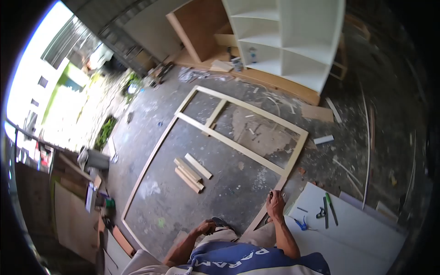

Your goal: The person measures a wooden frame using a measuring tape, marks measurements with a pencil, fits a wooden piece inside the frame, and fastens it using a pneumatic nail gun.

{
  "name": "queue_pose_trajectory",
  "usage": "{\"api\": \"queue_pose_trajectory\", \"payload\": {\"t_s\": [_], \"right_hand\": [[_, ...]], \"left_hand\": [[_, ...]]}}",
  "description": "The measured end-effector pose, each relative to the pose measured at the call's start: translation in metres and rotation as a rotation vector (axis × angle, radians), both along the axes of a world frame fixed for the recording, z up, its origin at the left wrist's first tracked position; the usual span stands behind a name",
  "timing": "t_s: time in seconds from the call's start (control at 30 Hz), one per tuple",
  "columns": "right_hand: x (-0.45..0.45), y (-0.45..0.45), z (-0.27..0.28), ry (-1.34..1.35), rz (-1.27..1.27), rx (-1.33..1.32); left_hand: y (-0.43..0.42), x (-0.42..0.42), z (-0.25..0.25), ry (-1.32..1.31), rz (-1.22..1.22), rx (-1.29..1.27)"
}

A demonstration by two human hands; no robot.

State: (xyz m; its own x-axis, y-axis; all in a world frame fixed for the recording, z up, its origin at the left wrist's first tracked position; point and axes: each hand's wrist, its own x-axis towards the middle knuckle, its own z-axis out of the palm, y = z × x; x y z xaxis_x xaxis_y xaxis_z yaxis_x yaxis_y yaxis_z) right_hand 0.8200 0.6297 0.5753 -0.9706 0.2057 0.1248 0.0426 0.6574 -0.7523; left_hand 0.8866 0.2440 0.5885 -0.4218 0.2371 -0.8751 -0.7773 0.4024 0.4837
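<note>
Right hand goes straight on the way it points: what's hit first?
Likely the wooden frame, near its long crosspiece's right end, just ahead of the right hand. Depth unclear; it may pass above.

**Woodworking workshop, one side open to daylight**

This looks like a rough carpentry workshop; the bare concrete floor [224,195] is stained and littered with scraps, among them a white offcut [324,139]; a large wooden frame [229,142] of pale strips lies flat across it, with short wood pieces [188,170] inside its outline; a doorless white shelving unit [281,27] stands at the far side, beside a brown wooden panel [204,25]; a white board [353,243] at lower right carries a green pen-like tool [331,208] and other small implements; more sheet material [73,220] stands at left; beyond the open side, greenery [106,131] shows in bright light.
</note>
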Motion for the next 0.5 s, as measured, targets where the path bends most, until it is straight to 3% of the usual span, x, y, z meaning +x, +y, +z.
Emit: {"api": "queue_pose_trajectory", "payload": {"t_s": [0.03, 0.07, 0.13, 0.2, 0.3, 0.4, 0.43, 0.5], "right_hand": [[0.000, -0.039, 0.013, -0.030, 0.087, -0.040], [-0.004, -0.073, 0.021, -0.064, 0.174, -0.076], [-0.010, -0.146, 0.038, -0.072, 0.349, -0.020], [-0.007, -0.219, 0.060, -0.220, 0.386, -0.267], [-0.006, -0.319, 0.088, -0.429, 0.642, -0.355], [-0.003, -0.397, 0.124, -0.610, 0.808, -0.609], [-0.001, -0.417, 0.125, -0.656, 0.849, -0.723], [0.005, -0.454, 0.137, -0.722, 0.902, -0.767]], "left_hand": [[-0.028, 0.016, -0.008, 0.019, 0.062, 0.021], [-0.037, 0.020, 0.023, -0.006, 0.209, -0.028], [-0.085, 0.045, 0.030, 0.039, 0.479, -0.011], [-0.130, 0.071, 0.037, 0.193, 0.738, -0.009], [-0.188, 0.106, 0.062, 0.342, 1.034, 0.096], [-0.212, 0.128, 0.078, 0.504, 1.327, 0.167], [-0.217, 0.131, 0.087, 0.505, 1.319, 0.194], [-0.228, 0.140, 0.102, 0.588, 1.529, 0.172]]}}
